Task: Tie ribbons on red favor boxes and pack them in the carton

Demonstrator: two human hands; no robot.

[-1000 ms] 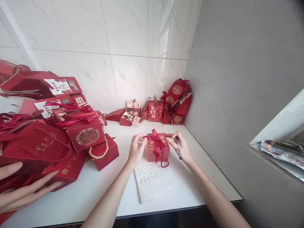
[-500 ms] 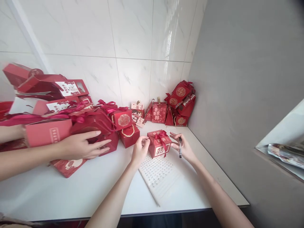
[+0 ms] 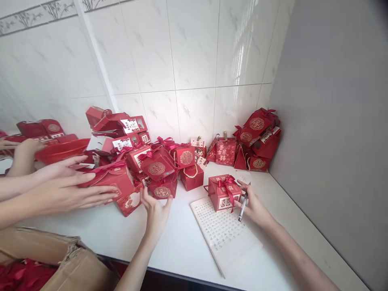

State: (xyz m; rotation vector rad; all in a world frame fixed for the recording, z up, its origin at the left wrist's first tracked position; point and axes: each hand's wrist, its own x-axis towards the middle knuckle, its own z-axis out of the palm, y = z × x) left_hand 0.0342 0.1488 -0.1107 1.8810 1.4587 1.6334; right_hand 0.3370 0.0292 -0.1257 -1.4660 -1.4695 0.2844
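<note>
My left hand (image 3: 156, 211) is open, its fingers apart and reaching up beside the lower red box with a gold emblem (image 3: 163, 191). Whether the fingertips touch it I cannot tell. In my right hand (image 3: 256, 207) is a pen (image 3: 244, 204), pointing downward. Fingers of this same hand rest against the right side of a red gift box (image 3: 218, 194) tied with a dark red ribbon bow. That box stands upright on the top part of a notebook page (image 3: 222, 232) covered with rows of handwriting.
At left, a co-worker's hands (image 3: 69, 188) hold a red box (image 3: 118, 178). Behind are a red basin (image 3: 62, 149) and piled red boxes (image 3: 156, 161). More boxes (image 3: 257, 135) fill the right corner. A cardboard carton (image 3: 81, 266) with red contents stands at lower left.
My view has turned left. My left hand has let go of the gift box and moved left to the piled boxes. My right hand stays at the gift box with the pen.
</note>
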